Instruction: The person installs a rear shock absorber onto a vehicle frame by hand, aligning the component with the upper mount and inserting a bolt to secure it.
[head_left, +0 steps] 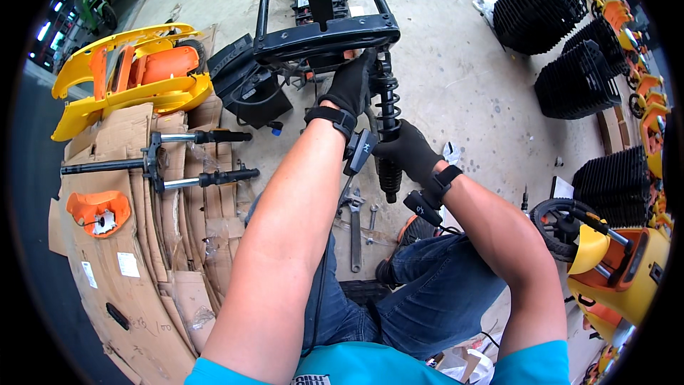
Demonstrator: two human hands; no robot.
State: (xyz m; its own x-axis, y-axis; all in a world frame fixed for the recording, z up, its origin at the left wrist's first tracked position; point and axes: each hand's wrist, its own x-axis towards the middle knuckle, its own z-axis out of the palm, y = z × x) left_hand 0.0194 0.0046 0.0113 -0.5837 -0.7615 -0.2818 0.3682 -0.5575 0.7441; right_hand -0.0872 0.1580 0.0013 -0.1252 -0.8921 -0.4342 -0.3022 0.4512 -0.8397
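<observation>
I have the right hand (410,150), in a black fabric glove, curled around the middle of a black metal coil-spring shock absorber (388,96); coils show above and below its fingers. My left hand (351,87), gloved alike, is beside the upper coils, under a black tubular metal frame (326,39); I can't tell whether its fingers grip. Below the right fingers lies a grey metal adjustable wrench (355,242); well left of both hands, flattened brown cardboard (114,292).
</observation>
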